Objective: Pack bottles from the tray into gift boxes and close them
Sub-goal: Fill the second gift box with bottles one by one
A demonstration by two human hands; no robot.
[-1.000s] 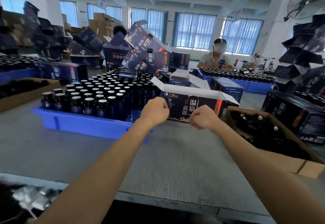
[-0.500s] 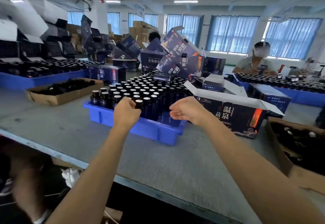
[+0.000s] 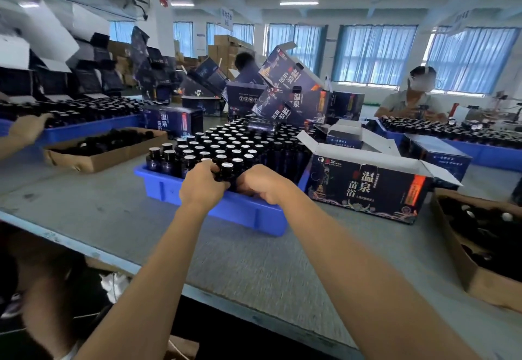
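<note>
Picking step: your left hand [image 3: 202, 187] and right hand [image 3: 261, 183] curl fingers around dark silver-capped glass bottles [image 3: 226, 170] in the blue plastic tray [image 3: 248, 214]; next, lift them into the open navy cardboard gift box [image 3: 367, 187] alongside.

Tally on the packing table

Three blue trays: middle tray [image 3: 158, 187], left-edge tray [image 3: 84, 130], far-right tray [image 3: 497, 153], their dark bottles [image 3: 226, 144] too many to count. Two more: left cardboard tray [image 3: 113, 156], right cardboard tray [image 3: 480, 283]. One open gift box [image 3: 367, 187]. Left hand [image 3: 202, 187], right hand [image 3: 262, 183].
</note>
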